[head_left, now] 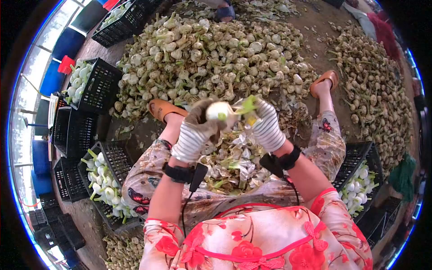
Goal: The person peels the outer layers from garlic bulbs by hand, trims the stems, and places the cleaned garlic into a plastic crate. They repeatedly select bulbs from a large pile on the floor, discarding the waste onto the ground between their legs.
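My left hand [198, 126], in a striped glove with a soiled palm, is closed around a white garlic bulb [219, 111] above the space between my legs. My right hand [265, 120], in a similar striped glove, is closed on the green stem and leaf [246, 106] at the bulb's right side. Some of the right fingertips are blurred. Beneath both hands lies a heap of peeled skins and leaf scraps [234, 164]. A large pile of untrimmed garlic [216, 58] rises just beyond them.
Black crates of cleaned bulbs stand at my left [119, 157] and right [355, 157]. More black crates [96, 85] are farther left, near a red container [66, 65]. Another garlic pile [371, 90] covers the right side. Another person's foot [226, 12] shows beyond the central pile.
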A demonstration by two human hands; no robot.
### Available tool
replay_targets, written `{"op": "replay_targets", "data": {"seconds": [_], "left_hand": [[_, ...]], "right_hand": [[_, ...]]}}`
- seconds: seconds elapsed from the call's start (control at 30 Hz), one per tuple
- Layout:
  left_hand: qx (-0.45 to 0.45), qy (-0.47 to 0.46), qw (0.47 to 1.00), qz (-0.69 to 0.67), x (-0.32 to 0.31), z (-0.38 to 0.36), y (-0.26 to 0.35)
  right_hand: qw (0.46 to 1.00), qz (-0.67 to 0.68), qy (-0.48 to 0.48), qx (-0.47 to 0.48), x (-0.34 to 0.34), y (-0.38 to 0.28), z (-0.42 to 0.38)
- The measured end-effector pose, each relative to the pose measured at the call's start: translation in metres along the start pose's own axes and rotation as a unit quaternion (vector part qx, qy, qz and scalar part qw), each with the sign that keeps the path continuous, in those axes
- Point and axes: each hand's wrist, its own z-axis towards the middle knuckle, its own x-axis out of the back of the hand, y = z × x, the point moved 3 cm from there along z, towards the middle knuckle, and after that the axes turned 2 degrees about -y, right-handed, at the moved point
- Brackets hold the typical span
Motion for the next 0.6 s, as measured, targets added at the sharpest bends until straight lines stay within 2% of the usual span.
{"op": "replay_targets", "data": {"seconds": [0.03,0.07,0.13,0.17,0.2,0.23,0.3,0.33,0.43,0.47,0.5,0.57,0.6], "left_hand": [[0.050,-0.058,0.996,-0.040,0.001,-0.002,0.004],[0.191,-0.108,0.974,-0.050,-0.004,-0.006,0.018],[0.144,-0.166,0.974,-0.059,-0.005,-0.007,0.014],[0.151,-0.170,0.970,-0.088,-0.002,-0.007,0.008],[0.158,-0.174,0.965,-0.117,0.002,-0.008,0.002],[0.166,-0.177,0.959,-0.146,0.003,-0.008,-0.001],[0.132,-0.078,0.961,-0.230,0.008,-0.002,0.001],[0.173,-0.082,0.958,-0.213,0.019,-0.001,-0.013],[0.099,0.022,0.957,-0.273,0.011,0.008,-0.028],[0.092,0.026,0.966,-0.242,0.004,0.006,-0.018],[0.087,0.057,0.969,-0.222,0.007,0.008,-0.027],[0.079,0.121,0.973,-0.181,0.011,0.013,-0.041],[0.089,0.137,0.971,-0.174,0.010,0.009,-0.047]], "right_hand": [[0.999,-0.009,-0.013,0.047,0.003,0.001,0.004],[0.995,-0.071,-0.046,0.045,0.000,-0.020,0.006],[0.995,0.065,-0.070,-0.028,0.001,-0.010,0.004],[0.986,0.129,-0.083,-0.063,0.003,-0.006,0.004],[0.990,0.114,-0.059,-0.063,0.002,-0.003,0.000],[0.981,0.163,-0.038,-0.102,0.002,0.002,-0.004],[0.951,0.259,0.006,-0.171,0.003,0.010,-0.007],[0.955,0.236,0.026,-0.179,-0.003,-0.001,-0.008],[0.990,0.094,0.016,-0.107,-0.017,0.000,-0.013],[0.993,0.086,0.000,-0.084,-0.025,-0.009,-0.014],[0.999,-0.012,-0.039,-0.026,-0.027,0.004,-0.014],[0.993,-0.073,-0.097,0.001,-0.039,-0.005,-0.013],[0.987,-0.119,-0.096,0.045,-0.039,-0.013,-0.011]]}}
